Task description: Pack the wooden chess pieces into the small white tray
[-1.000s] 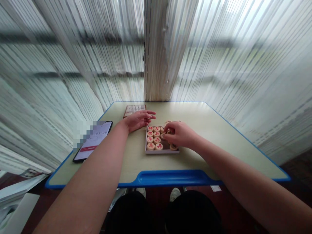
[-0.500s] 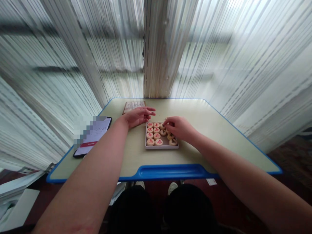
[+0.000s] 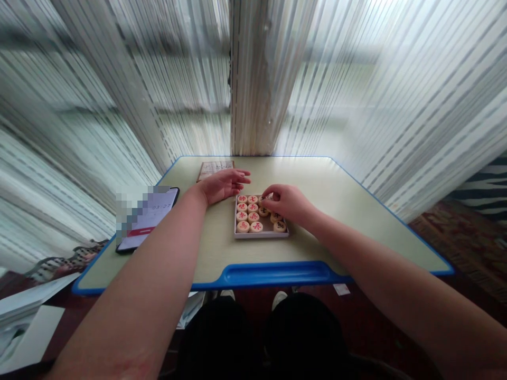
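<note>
A shallow white box [image 3: 261,236] on the table holds round wooden Chinese chess pieces [image 3: 256,227], red-marked ones in the left columns and dark-marked ones to the right. Bare box floor shows in the lower middle. My right hand [image 3: 291,203] reaches over the box's upper right corner, thumb and index finger bent together on a chess piece that they mostly cover. Its hand also hides part of the right column. My left hand [image 3: 225,184] hovers just beyond the box's upper left corner, palm turned inward, fingers stretched out and holding nothing.
Behind my left hand lies a flat, brown-edged box with printed writing [image 3: 214,168]. A phone [image 3: 152,214] showing a timer rests on the table's left side. The table [image 3: 336,232] has a blue rim and a blue front tray [image 3: 277,273]. Sheer curtains [image 3: 253,79] hang behind.
My right hand has shifted slightly at the upper right pieces, its fingertips still together there. My left hand stays almost where it was. The whole view has moved a little.
</note>
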